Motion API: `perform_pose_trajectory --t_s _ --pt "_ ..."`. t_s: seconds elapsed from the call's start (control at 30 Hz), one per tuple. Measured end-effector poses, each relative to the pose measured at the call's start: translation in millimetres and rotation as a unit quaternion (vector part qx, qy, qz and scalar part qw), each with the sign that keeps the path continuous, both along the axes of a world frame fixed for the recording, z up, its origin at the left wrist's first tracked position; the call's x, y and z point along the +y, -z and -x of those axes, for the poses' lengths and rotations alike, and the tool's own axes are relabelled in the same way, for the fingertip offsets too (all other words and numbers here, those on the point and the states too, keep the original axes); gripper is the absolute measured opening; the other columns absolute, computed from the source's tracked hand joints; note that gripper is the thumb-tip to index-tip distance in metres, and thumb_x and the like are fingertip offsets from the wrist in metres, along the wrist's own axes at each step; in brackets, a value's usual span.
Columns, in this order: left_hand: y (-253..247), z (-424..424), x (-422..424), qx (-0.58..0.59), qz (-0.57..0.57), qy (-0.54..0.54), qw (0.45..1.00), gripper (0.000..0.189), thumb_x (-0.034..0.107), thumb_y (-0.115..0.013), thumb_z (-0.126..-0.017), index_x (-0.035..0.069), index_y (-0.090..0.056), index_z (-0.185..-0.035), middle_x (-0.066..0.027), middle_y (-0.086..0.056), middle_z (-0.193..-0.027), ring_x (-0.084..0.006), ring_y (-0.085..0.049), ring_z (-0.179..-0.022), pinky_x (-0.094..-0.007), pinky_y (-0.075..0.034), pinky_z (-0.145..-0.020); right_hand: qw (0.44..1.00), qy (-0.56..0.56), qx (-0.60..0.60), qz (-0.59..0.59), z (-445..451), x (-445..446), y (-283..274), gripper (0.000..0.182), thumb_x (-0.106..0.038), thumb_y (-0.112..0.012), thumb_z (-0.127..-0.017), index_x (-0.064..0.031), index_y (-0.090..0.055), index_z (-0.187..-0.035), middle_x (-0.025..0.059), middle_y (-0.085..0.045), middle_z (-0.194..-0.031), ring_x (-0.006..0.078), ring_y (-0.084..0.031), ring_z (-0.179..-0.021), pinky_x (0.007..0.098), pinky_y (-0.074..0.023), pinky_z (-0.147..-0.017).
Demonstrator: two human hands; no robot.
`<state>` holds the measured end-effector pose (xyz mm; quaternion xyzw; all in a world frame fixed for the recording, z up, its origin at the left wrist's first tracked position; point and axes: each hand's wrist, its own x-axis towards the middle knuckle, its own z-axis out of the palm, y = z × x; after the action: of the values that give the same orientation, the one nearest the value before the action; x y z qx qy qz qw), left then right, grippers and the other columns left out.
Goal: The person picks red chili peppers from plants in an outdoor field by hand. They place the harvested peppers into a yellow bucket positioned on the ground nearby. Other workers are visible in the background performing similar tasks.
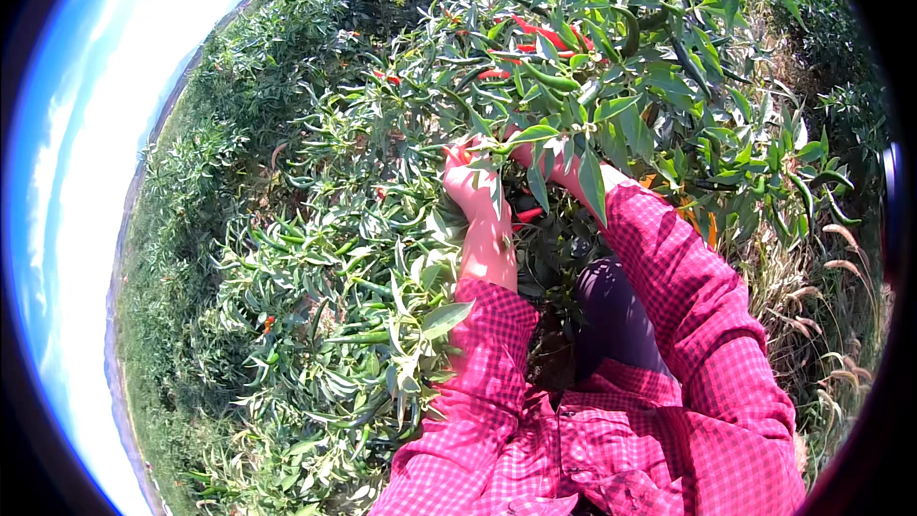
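My left hand (469,175) is in among the chilli pepper plants, its fingers curled about a red chilli pepper (458,153). Close by on its right, my right hand (526,147) reaches under the leaves, which hide most of its fingers; whether it holds anything cannot be seen. Another red chilli pepper (529,216) shows below, between my forearms. Above my hands a cluster of red chilli peppers (551,36) hangs with a green chilli pepper (551,79) among the leaves.
Dense chilli plants (308,244) spread along the left side. Leafy branches with green chillies (802,197) hang over the upper right, above dry grass (795,301). My leg in dark trousers (616,308) is between my arms, close to the plants.
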<state>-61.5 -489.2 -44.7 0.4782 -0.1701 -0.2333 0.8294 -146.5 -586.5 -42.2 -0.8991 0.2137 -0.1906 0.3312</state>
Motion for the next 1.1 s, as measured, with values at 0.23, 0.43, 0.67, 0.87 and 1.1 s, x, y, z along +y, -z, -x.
perform_pose_trajectory --t_s 0.23,0.43,0.67,0.87,1.1 --pt "-11.4 41.7 0.5 -0.302 -0.047 -0.090 0.948 0.011 -0.002 -0.060 -0.083 0.000 -0.066 -0.093 -0.0039 -0.067 -0.081 -0.0120 -0.062 -0.073 -0.0262 -0.047 -0.065 0.965 0.051 -0.057 0.252 11.6 -1.0 16.5 0.025 -0.025 -0.046 -0.092 -0.0063 -0.058 -0.103 0.0115 -0.061 -0.093 0.0226 -0.061 -0.082 0.0355 -0.0486 -0.064" --pt "-18.8 19.4 6.9 -0.126 0.093 0.045 0.987 0.018 0.016 -0.057 -0.093 0.001 -0.058 -0.102 -0.0038 -0.062 -0.079 -0.0108 -0.056 -0.067 -0.0236 -0.045 -0.061 0.954 0.047 -0.272 0.117 21.2 -0.8 6.4 0.024 -0.027 -0.061 -0.086 -0.0059 -0.062 -0.098 0.0121 -0.064 -0.092 0.0293 -0.064 -0.080 0.0384 -0.0509 -0.071" --pt "-53.8 28.9 29.0 0.076 0.086 0.164 0.980 0.026 0.033 -0.049 -0.098 0.014 -0.046 -0.081 0.0014 -0.046 -0.070 -0.0077 -0.044 -0.053 -0.0208 -0.033 -0.040 0.940 0.113 -0.309 0.088 90.6 53.3 -8.1 0.016 -0.017 -0.068 -0.081 -0.0050 -0.063 -0.090 0.0125 -0.061 -0.084 0.0299 -0.062 -0.078 0.0357 -0.0503 -0.070" --pt "-45.2 38.1 24.7 0.079 0.080 0.262 0.958 0.012 0.023 -0.052 -0.097 0.012 -0.052 -0.093 -0.0012 -0.052 -0.076 -0.0103 -0.050 -0.060 -0.0201 -0.037 -0.042 0.972 0.080 -0.141 0.170 117.6 87.6 4.2 0.025 -0.015 -0.069 -0.074 -0.0093 -0.065 -0.098 0.0074 -0.056 -0.108 0.0300 -0.056 -0.099 0.0397 -0.0490 -0.083" --pt "-52.4 56.5 39.0 0.007 0.030 0.255 0.966 0.021 0.025 -0.052 -0.098 0.013 -0.047 -0.082 0.0008 -0.042 -0.058 -0.0077 -0.036 -0.042 -0.0194 -0.028 -0.035 0.945 0.174 -0.246 0.125 111.3 84.6 25.8 0.018 -0.007 -0.064 -0.082 -0.0018 -0.063 -0.099 0.0146 -0.058 -0.104 0.0335 -0.058 -0.098 0.0371 -0.0496 -0.080"
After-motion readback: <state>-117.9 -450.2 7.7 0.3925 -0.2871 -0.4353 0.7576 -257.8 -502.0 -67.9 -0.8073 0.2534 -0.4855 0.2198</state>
